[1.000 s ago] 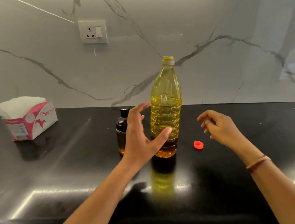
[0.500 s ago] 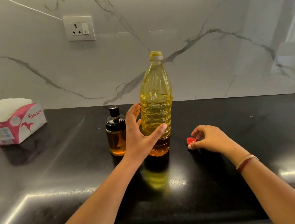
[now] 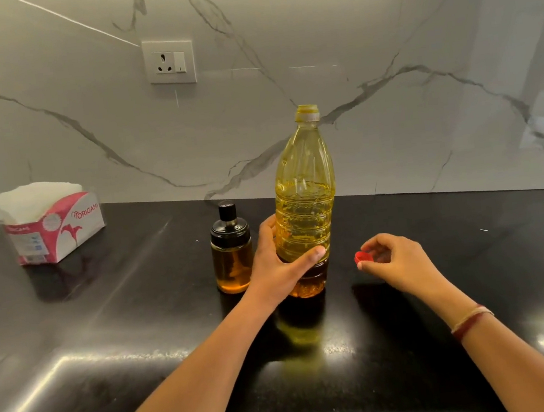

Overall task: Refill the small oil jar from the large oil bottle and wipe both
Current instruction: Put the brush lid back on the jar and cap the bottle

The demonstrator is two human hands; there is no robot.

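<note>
A tall clear plastic oil bottle stands upright and uncapped in the middle of the black counter, about two-thirds full of yellow oil. My left hand grips its lower part, thumb across the front and fingers behind. Just left of it stands the small glass oil jar with a black lid, holding amber oil. My right hand pinches the bottle's red cap between thumb and fingertips, right of the bottle, at or just above the counter.
A pink and white tissue box with white tissues sits at the back left of the counter. A marble wall with a power socket rises behind. The counter's front edge runs along the bottom.
My left hand has closed around the bottle's lower part. My right hand came down onto the red cap and now pinches it.
</note>
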